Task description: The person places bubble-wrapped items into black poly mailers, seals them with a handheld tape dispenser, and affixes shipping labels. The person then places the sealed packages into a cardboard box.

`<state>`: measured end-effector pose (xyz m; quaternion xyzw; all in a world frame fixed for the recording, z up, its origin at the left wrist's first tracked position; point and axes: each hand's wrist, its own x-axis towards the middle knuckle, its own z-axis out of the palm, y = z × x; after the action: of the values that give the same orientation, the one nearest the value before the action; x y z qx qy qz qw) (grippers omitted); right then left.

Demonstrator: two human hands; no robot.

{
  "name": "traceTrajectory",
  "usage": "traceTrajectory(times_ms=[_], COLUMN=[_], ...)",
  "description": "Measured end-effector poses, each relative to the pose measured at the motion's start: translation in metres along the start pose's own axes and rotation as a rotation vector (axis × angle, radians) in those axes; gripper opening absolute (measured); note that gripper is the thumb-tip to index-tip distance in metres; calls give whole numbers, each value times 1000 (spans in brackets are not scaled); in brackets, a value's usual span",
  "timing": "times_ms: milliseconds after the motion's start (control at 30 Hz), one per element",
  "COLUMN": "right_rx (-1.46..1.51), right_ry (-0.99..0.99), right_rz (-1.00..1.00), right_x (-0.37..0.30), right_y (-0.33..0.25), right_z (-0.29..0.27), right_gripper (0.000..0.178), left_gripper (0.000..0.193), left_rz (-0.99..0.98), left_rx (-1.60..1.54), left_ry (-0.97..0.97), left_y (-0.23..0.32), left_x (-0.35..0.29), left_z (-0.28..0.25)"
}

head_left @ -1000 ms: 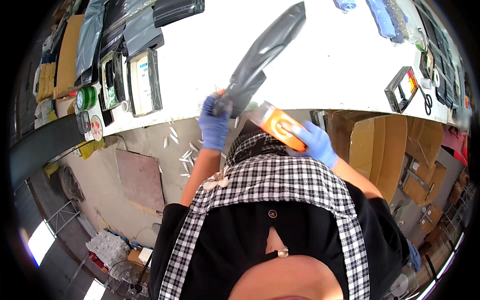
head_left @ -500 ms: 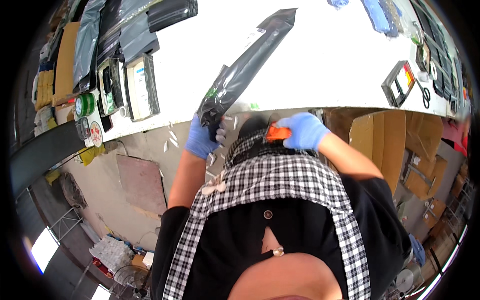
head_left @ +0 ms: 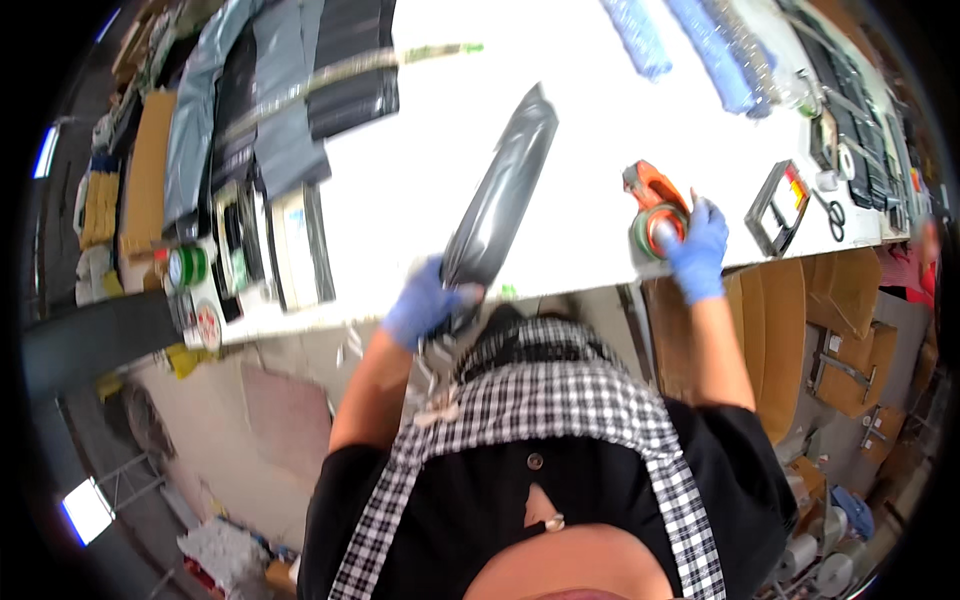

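Note:
A long, narrow package [head_left: 508, 190] wrapped in dark grey plastic slants away over the white table [head_left: 590, 240]. My left hand [head_left: 422, 306], in a blue glove and slightly blurred, closes round its near end at the table's front edge. Over the table to the right, my right hand [head_left: 703, 250], gloved in blue too, grips an orange tape dispenser [head_left: 652, 185] with its fingers at the tape roll. The dispenser's head points away from me. Whether it rests on the tabletop or hangs just above it, I cannot tell.
Grey and black plastic mailers [head_left: 350, 80] lie at the far left, with a clear tape strip across them. Blue bubble-wrapped rolls [head_left: 712, 60] lie far right. Black scissors [head_left: 833, 215] sit beside a dark-framed open box [head_left: 778, 210]. Cardboard boxes [head_left: 765, 330] stand below the table's right side.
My right hand has carried the orange dispenser from in front of the apron out over the table, forward and right. The package has turned steeper, still in my left hand. The view has shifted.

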<state>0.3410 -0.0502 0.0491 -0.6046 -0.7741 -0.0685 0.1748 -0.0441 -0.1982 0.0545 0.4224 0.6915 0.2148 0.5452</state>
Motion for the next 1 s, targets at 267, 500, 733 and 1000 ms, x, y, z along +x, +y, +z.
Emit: traceTrajectory(times_ms=[267,500,733,1000], right_rx=[1274,1486,923,-331], right_ry=[-1056,-296,106,67], right_rz=[38,79,328,358], right_x=[-41,199,433,367], right_y=[-176,-204,-132,60], right_z=[-14,-43,1,107], right_gripper=[84,95,91,58], left_gripper=[70,66,52,45], left_rz=[346,846,686,377], left_rx=[-737,-331,126,494], left_ry=[26,103,312,536], left_y=[-62,44,38,-10], left_x=[33,38,61,105], left_z=[84,-31,-78,-101])
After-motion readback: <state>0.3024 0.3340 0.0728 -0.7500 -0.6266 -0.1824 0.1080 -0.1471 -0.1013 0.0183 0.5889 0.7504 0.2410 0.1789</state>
